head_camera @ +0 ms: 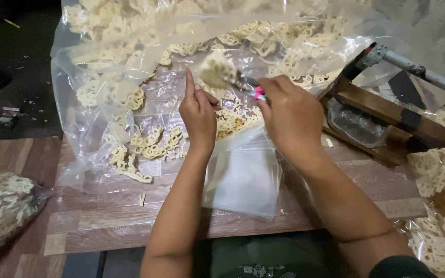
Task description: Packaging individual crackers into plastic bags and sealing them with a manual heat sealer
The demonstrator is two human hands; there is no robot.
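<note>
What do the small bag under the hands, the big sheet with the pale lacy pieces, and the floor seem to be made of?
The small bag looks like thin clear plastic film, glossy and see-through. The big sheet looks like the same kind of film, crinkled, with glare. The pale lacy pieces seem to be dry, matte crackers, though that is uncertain. The floor shows wood-grain planks; whether real wood or a printed covering cannot be told.
</note>
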